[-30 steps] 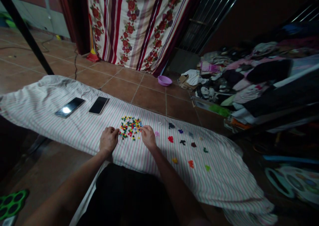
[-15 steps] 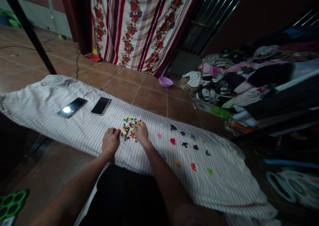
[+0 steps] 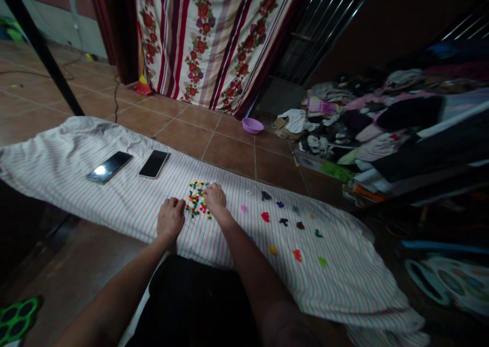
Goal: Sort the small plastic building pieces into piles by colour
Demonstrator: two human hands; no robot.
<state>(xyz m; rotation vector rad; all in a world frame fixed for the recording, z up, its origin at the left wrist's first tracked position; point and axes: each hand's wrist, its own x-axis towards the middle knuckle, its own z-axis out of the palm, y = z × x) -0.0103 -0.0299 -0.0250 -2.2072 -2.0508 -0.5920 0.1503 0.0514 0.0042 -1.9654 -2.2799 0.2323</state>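
A mixed patch of small coloured pieces, mainly green, yellow and red, lies on a striped cloth. At its left edge rests my left hand, fingers curled and closed, with anything in them hidden. My right hand reaches over the right side of the patch. Its fingertips are pinched together at the pieces, too small to show what they hold. Right of my hands lie separate little heaps by colour, among them red pieces, yellow pieces, orange pieces and lime green pieces.
Two phones, one dark and shiny and one with a black screen, lie on the cloth at left. Beyond it, a purple basin stands on the tiled floor before a floral curtain. Piled clothes fill the right.
My right hand has shifted very slightly over the patch, its fingers still pinched. My left hand stays at the patch's edge. The view has moved a little.
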